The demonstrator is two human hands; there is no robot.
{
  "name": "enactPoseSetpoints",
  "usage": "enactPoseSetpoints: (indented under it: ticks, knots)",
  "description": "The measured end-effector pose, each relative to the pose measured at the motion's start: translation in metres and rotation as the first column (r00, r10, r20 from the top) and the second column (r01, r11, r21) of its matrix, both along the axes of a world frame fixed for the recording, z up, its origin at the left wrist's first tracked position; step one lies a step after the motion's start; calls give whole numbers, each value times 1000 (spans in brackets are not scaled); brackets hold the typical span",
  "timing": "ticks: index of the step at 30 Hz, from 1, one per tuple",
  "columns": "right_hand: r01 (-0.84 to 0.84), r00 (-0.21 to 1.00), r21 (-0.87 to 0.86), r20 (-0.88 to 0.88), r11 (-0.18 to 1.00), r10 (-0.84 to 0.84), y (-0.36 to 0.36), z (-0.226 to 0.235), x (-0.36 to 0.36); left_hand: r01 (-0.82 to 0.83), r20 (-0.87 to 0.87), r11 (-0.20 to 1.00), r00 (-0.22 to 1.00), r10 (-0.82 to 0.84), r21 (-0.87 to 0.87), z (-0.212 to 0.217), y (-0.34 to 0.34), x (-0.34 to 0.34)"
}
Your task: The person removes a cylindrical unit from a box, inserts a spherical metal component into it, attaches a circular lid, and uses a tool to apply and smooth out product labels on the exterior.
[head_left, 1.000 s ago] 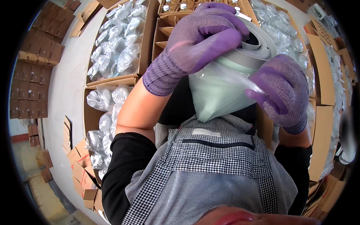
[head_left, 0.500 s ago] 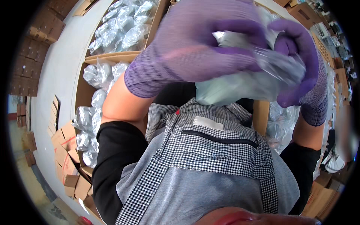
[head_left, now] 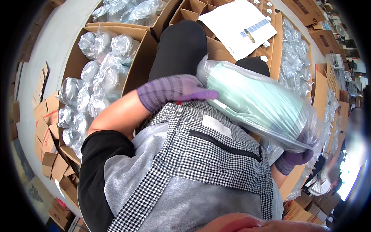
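Observation:
A clear plastic bag (head_left: 284,129) with a pale green, rounded bundle (head_left: 251,96) inside lies slantwise in front of my apron. At its lower right end my right hand (head_left: 292,157), in a purple glove, is closed on the plastic, and part of that hand shows dimly through the film. My left hand (head_left: 179,91), gloved the same way, is at the bag's left end. Its thumb stretches along the near edge, and the other fingers are mostly hidden behind the plastic. What the bundle is made of I cannot make out.
On my left stands an open carton (head_left: 133,73) of plastic-wrapped items. Ahead, a printed sheet (head_left: 235,29) rests on a divided carton (head_left: 189,11) beside several white-capped bottles. Another carton (head_left: 295,58) of wrapped items is at right. Flattened cardboard (head_left: 48,133) lies at far left.
Both hands have come down and toward me, spreading apart. The bunched bag is now stretched out lengthwise, its right end lower. The printed sheet and cartons ahead have come into sight.

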State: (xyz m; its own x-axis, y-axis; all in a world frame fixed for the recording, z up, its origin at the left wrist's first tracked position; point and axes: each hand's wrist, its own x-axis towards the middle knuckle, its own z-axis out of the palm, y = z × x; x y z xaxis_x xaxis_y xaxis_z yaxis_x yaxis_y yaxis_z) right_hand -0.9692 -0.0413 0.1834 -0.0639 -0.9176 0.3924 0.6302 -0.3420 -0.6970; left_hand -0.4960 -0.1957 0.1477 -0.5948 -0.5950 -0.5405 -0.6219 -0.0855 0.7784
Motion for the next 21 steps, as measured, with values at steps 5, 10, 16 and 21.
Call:
enactPoseSetpoints:
  ticks: [5,10,16,21]
  knots:
    - [194,977,296,29,935,-212,70,-57,-30,-311,-203,750,838,506,584,-40,5,-35]
    - [522,484,297,-875,799,9,102,-105,-57,-321,-374,836,782,500,446,-55,-3,-32]
    - [297,-489,2,-859,955,153,-17,-123,-122,-346,-651,823,758,-38,-451,4,-13,17]
    - [-285,-499,-321,-755,903,-426,-252,-53,-41,-448,-598,664,801,1,-599,22,37,99]
